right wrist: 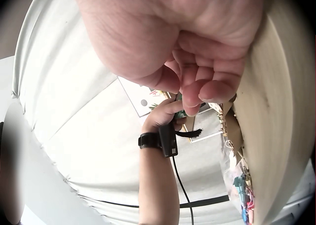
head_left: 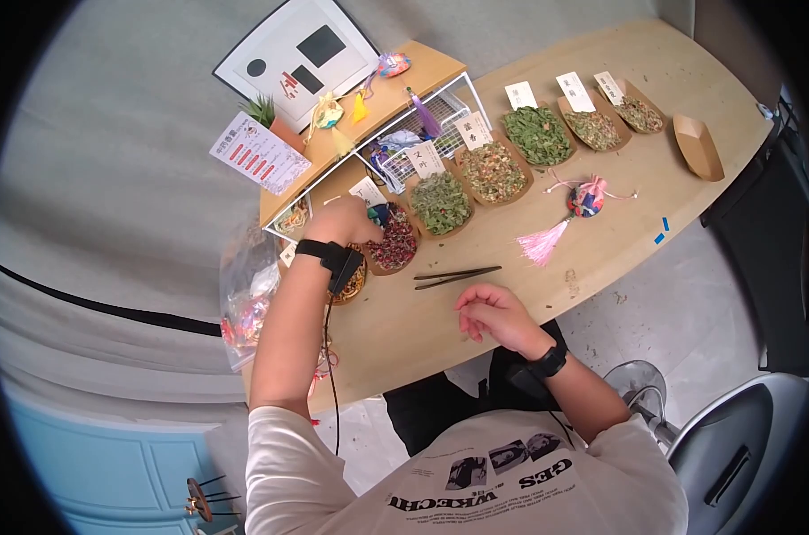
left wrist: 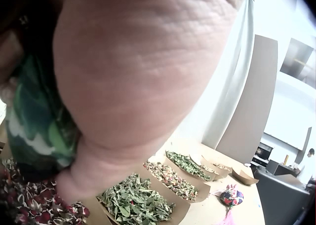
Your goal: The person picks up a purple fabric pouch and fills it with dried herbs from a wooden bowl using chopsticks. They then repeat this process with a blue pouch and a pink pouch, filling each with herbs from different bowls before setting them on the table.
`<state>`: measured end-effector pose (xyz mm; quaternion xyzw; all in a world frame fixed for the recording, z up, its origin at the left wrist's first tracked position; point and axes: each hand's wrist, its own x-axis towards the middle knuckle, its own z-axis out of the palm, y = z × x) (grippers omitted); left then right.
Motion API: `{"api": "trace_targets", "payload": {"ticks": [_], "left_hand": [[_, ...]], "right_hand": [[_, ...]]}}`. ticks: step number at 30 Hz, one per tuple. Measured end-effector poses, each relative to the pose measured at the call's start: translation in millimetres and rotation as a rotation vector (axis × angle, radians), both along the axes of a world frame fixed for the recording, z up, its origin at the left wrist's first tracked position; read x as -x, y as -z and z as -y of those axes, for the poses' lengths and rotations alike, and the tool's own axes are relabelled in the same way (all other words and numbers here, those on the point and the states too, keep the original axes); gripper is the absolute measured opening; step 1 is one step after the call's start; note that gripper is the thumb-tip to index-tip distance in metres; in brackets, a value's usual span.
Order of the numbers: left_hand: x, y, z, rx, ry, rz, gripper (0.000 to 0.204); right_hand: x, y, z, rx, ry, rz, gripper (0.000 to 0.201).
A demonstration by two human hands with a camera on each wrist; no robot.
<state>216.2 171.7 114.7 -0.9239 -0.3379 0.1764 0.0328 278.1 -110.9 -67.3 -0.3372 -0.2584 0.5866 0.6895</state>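
Grips a green patterned pouch (left wrist: 39,124) in the curled left hand (head_left: 344,223), low over the dried red buds (head_left: 394,253), perhaps touching them; hard to tell so close up. Holds the right hand (head_left: 501,316) loosely curled around nothing, well apart from the buds. Shows dark tweezers (head_left: 458,277) near the buds, green leaves (head_left: 440,205) just beside.

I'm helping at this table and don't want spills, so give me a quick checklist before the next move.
1. Green pouch held: ok, the left hand grips it.
2. Pouch at the red dried buds: ok, it is right by them.
3. Pouch's mouth open: cannot tell, the hand hides it.
4. Right hand free: ok, it holds nothing.
5. Black tweezers in hand: not ok, they lie on the table.
6. Pink pouch out of the way: ok, apart from both hands.
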Motion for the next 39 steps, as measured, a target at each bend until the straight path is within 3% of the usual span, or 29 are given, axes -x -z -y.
{"api": "trace_targets", "payload": {"ticks": [4, 6, 7, 9, 12, 26, 32, 34, 39], "left_hand": [[11.8, 0.0, -2.5, 0.062, -0.057, 0.066, 0.055], [25.0, -0.7, 0.5, 0.203, 0.021, 0.29, 0.059], [29.8, -0.9, 2.9, 0.206, 0.018, 0.293, 0.059], [33.2, -18.1, 20.5, 0.26, -0.199, 0.317, 0.06], [43.9, -5.4, 5.5, 0.343, -0.221, 0.26, 0.061], [47.1, 10.8, -19.8, 0.285, -0.092, 0.279, 0.056], [51.6, 17.4, -19.9, 0.285, -0.143, 0.389, 0.05], [55.0, 14.0, -17.1, 0.403, -0.269, 0.461, 0.047], [60.8, 18.9, -24.3, 0.506, -0.293, 0.424, 0.046]], "right_hand": [[0.4, -2.4, 0.2, 0.008, 0.002, -0.015, 0.011], [0.4, -3.6, 0.6, 0.026, 0.001, -0.01, 0.011], [0.4, -3.4, 0.7, 0.025, 0.003, -0.007, 0.011], [0.4, -4.1, 0.5, 0.025, 0.004, -0.003, 0.011], [0.8, -7.4, -0.4, 0.055, -0.006, -0.018, 0.011], [0.8, -4.8, -2.0, -0.013, 0.026, -0.128, 0.018], [-0.2, -7.1, -2.0, -0.012, 0.024, -0.136, 0.018], [0.0, -7.1, -2.6, -0.011, 0.02, -0.144, 0.018], [-0.8, -6.1, -3.3, -0.023, 0.014, -0.164, 0.017]]}}
